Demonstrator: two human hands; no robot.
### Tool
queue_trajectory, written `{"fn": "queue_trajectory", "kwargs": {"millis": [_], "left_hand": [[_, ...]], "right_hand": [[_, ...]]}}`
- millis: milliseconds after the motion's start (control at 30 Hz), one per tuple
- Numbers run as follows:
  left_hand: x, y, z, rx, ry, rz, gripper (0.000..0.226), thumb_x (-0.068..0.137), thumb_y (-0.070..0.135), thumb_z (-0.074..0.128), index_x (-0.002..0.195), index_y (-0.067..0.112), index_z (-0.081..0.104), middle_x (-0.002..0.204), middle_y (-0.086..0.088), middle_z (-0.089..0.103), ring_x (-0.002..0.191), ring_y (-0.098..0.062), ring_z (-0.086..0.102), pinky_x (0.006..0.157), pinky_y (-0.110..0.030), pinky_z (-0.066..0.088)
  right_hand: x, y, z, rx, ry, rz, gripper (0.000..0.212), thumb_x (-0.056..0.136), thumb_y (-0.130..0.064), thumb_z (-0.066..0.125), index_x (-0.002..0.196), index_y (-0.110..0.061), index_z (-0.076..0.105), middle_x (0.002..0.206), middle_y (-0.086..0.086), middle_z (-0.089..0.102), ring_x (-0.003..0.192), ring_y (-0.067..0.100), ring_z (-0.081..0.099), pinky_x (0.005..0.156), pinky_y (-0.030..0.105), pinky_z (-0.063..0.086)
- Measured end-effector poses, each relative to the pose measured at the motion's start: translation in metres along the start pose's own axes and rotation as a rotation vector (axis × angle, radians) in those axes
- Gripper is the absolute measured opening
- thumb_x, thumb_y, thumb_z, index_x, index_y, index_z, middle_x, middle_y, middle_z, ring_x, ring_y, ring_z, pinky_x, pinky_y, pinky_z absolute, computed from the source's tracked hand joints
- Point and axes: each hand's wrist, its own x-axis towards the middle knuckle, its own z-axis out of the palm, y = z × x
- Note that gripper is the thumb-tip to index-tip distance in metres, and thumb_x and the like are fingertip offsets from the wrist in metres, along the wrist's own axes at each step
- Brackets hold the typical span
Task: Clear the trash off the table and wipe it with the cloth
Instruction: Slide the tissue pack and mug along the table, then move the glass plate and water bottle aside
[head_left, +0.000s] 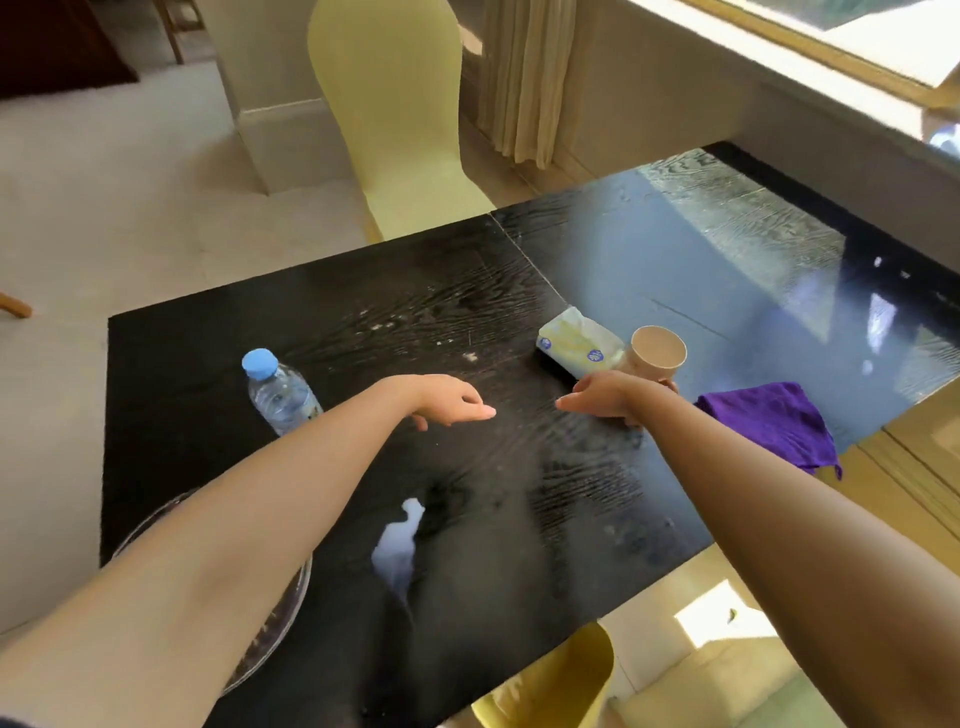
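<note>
On the black table (363, 322) stand a clear water bottle (278, 392) with a blue cap at the left, a yellow tissue pack (579, 343) and a tan paper cup (655, 353) tipped toward me. A purple cloth (769, 421) lies at the right edge, partly hanging over it. Small white crumbs (470, 356) dot the middle. My left hand (452, 402) hovers palm down over the table centre, fingers loosely extended, holding nothing. My right hand (605, 397) hovers just in front of the cup and tissue pack, also with nothing in it.
A glass bowl (270, 639) with dark contents sits at the near left corner under my left forearm. A yellow chair (395, 119) stands behind the table; another yellow chair (556, 680) is at the near edge. A window ledge (779, 57) runs along the right.
</note>
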Motion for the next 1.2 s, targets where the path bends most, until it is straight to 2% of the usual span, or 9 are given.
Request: {"fn": "queue_trajectory", "kwargs": {"millis": [67,167,300,433,667,767,900,1067,1200], "left_hand": [[-0.018,-0.024,0.012,-0.069,-0.005,-0.024,0.054,0.091,0.058,0.038,0.134,0.026,0.045,0.127,0.001,0.053,0.112,-0.017,0.057,0.089,-0.037,0.054],[-0.043,-0.067,0.026,-0.137,0.017,-0.078,0.053,0.092,0.057,0.038,0.133,0.025,0.047,0.121,0.000,0.056,0.110,-0.018,0.059,0.086,-0.035,0.054],[-0.077,-0.124,0.038,-0.210,0.007,-0.156,0.051,0.092,0.057,0.038,0.133,0.027,0.046,0.123,0.000,0.056,0.111,-0.018,0.058,0.092,-0.037,0.053],[-0.101,-0.179,0.049,-0.218,0.069,-0.222,0.052,0.090,0.059,0.039,0.127,0.024,0.052,0.121,-0.001,0.058,0.104,-0.017,0.060,0.086,-0.036,0.054],[-0.131,-0.261,0.087,-0.273,0.307,-0.401,0.047,0.091,0.041,0.051,0.130,0.016,0.051,0.131,-0.007,0.055,0.116,-0.023,0.055,0.095,-0.036,0.046],[-0.139,-0.291,0.110,-0.252,0.357,-0.515,0.058,0.088,0.036,0.057,0.139,0.016,0.039,0.135,-0.012,0.051,0.121,-0.031,0.051,0.098,-0.041,0.045],[-0.142,-0.324,0.143,-0.169,0.331,-0.616,0.067,0.085,0.030,0.061,0.143,0.016,0.030,0.139,-0.013,0.042,0.125,-0.033,0.046,0.101,-0.045,0.045],[-0.134,-0.336,0.160,-0.150,0.539,-0.731,0.053,0.087,0.021,0.062,0.134,0.013,0.038,0.130,-0.015,0.049,0.118,-0.033,0.050,0.092,-0.042,0.047],[-0.135,-0.347,0.163,-0.274,0.564,-0.805,0.033,0.087,0.023,0.062,0.114,0.007,0.050,0.115,-0.014,0.058,0.108,-0.034,0.056,0.085,-0.042,0.048]], "right_hand": [[-0.001,-0.033,0.004,-0.015,0.001,-0.081,0.043,0.094,-0.044,0.047,0.110,-0.007,0.062,0.114,0.005,0.059,0.119,0.026,0.050,0.094,0.031,0.037],[0.000,-0.084,0.015,-0.026,-0.014,-0.163,0.058,0.094,-0.043,0.050,0.134,-0.002,0.050,0.140,0.010,0.050,0.131,0.027,0.045,0.104,0.033,0.035],[0.005,-0.146,0.038,-0.101,-0.071,-0.265,0.059,0.093,-0.044,0.051,0.131,0.001,0.052,0.140,0.014,0.051,0.129,0.027,0.047,0.101,0.031,0.038],[0.014,-0.197,0.059,-0.154,-0.125,-0.321,0.070,0.088,-0.051,0.054,0.138,-0.003,0.044,0.145,0.011,0.047,0.131,0.027,0.046,0.109,0.038,0.036],[0.030,-0.261,0.085,0.056,-0.003,-0.369,0.094,0.085,-0.042,0.065,0.151,-0.006,0.008,0.154,0.017,0.029,0.139,0.031,0.035,0.108,0.040,0.033],[0.035,-0.278,0.097,0.163,0.044,-0.417,0.097,0.081,-0.037,0.072,0.150,-0.007,0.012,0.154,0.013,0.030,0.136,0.031,0.039,0.106,0.042,0.040],[0.041,-0.289,0.112,0.273,0.126,-0.472,0.082,0.070,-0.036,0.078,0.137,-0.012,0.037,0.134,0.009,0.051,0.121,0.031,0.053,0.101,0.048,0.045],[0.042,-0.290,0.121,0.328,0.175,-0.473,0.069,0.075,-0.034,0.075,0.130,-0.013,0.039,0.127,0.005,0.055,0.113,0.026,0.056,0.095,0.043,0.047],[0.041,-0.288,0.122,0.326,0.234,-0.475,0.064,0.076,-0.034,0.075,0.124,-0.009,0.041,0.116,0.001,0.054,0.100,0.019,0.054,0.082,0.034,0.045]]}}
